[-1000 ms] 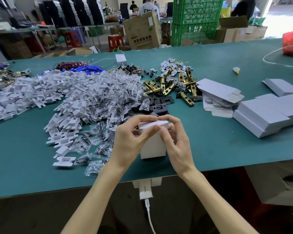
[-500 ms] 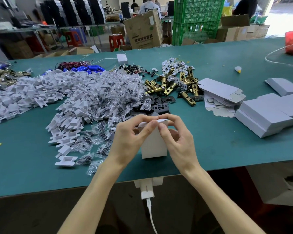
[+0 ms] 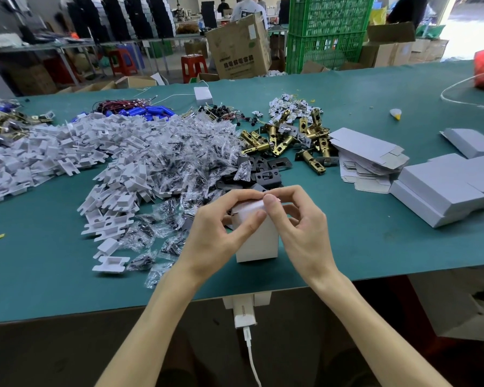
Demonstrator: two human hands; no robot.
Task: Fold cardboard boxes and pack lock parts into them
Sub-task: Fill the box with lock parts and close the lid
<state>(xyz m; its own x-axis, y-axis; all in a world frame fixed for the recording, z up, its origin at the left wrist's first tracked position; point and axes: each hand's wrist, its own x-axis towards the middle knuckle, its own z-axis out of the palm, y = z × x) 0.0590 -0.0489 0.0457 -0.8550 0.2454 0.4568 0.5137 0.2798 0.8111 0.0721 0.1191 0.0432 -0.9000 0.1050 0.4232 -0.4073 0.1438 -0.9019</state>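
A small white cardboard box [image 3: 259,241] stands upright on the green table [image 3: 347,247] near its front edge. My left hand [image 3: 221,227] grips its top left side, thumb and fingers curled over the top flap. My right hand [image 3: 299,227] pinches the same flap from the right, thumb on the flap's near edge. The box's inside is hidden. Brass latch bolts [image 3: 288,141], black strike plates [image 3: 266,174], bagged screws [image 3: 185,163] and white plastic inserts [image 3: 76,152] lie in heaps behind the box.
Flat unfolded box blanks [image 3: 366,155] and a stack of folded white boxes [image 3: 444,185] lie to the right. Blue parts with red wires [image 3: 140,110] sit further back. A white charger with cable [image 3: 245,314] hangs under the table edge. Green crates [image 3: 327,32] and cartons stand beyond.
Both hands have worked the top flap down over the box's opening; my fingertips have drawn closer together on top. The box has stayed in place.
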